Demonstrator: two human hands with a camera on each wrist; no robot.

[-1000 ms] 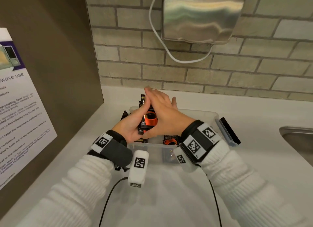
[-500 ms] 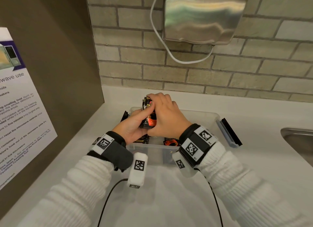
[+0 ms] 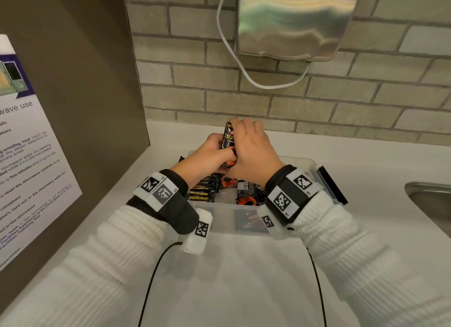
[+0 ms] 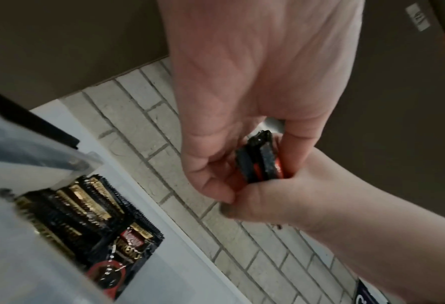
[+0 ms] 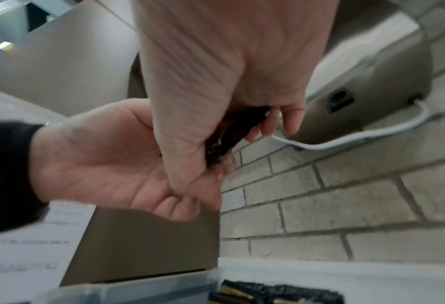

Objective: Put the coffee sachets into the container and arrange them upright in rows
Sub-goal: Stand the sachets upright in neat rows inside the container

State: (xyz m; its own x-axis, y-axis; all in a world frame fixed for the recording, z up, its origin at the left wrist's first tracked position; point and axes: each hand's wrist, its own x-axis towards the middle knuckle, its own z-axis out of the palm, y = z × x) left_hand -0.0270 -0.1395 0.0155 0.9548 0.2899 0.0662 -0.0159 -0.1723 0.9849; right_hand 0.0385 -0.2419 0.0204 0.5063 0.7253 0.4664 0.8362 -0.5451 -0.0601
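Observation:
A small stack of black-and-orange coffee sachets [image 3: 228, 141] is held upright above the clear plastic container [image 3: 244, 208]. My left hand [image 3: 210, 153] grips the stack from the left and below. My right hand [image 3: 251, 150] curls over its top and right side. The left wrist view shows the stack [image 4: 261, 162] end-on between both hands, and the right wrist view shows a dark sliver of the stack [image 5: 232, 131] under my right palm. More sachets [image 3: 202, 190] stand in a row at the container's left, and others [image 3: 246, 197] lie loose on its floor.
The container sits on a white counter [image 3: 244, 278] against a brick wall. Its black-edged lid [image 3: 334, 187] lies at its right. A steel sink [image 3: 432, 202] is at the far right, a brown panel with a notice [image 3: 29, 155] at the left, and a metal dispenser [image 3: 292, 21] hangs above.
Both hands went from flat palms pressing the sachets together to fingers curled round the stack. The stack has risen and moved toward the wall.

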